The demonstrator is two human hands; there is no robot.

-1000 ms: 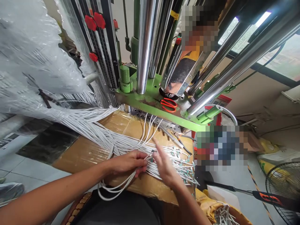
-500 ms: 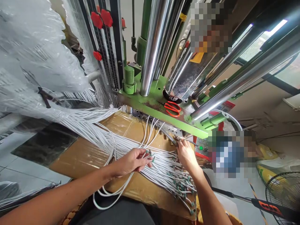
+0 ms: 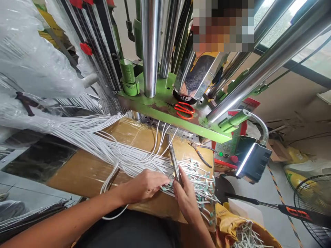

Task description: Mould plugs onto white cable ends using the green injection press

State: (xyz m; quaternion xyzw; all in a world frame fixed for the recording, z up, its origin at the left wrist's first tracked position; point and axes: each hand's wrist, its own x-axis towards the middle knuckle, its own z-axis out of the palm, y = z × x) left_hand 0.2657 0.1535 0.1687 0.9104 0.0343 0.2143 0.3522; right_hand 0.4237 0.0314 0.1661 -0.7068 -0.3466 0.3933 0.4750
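Note:
My left hand (image 3: 144, 186) pinches white cables (image 3: 113, 215) close to their small green end pieces (image 3: 165, 188). My right hand (image 3: 184, 193) is wrapped round the near end of a narrow metal bar (image 3: 173, 156), which has small brass-coloured pieces along its left side. The bar's far end reaches toward the green press plate (image 3: 155, 112). The two hands are close together, over a bundle of white cables (image 3: 139, 162) laid across a cardboard sheet (image 3: 72, 168). Several other cables (image 3: 162, 134) run from the press down to the bundle.
Orange-and-black pliers (image 3: 201, 155) lie right of the bar. Red-handled scissors (image 3: 184, 110) rest on the press plate. A lit lamp (image 3: 253, 160), a control box with a green button (image 3: 220, 154), a fan (image 3: 314, 210) and a yellow sack of white offcuts (image 3: 245, 234) stand right.
My right hand has come back toward me and left, bringing the metal bar beside my left hand. The pliers now show uncovered. The view has shifted slightly.

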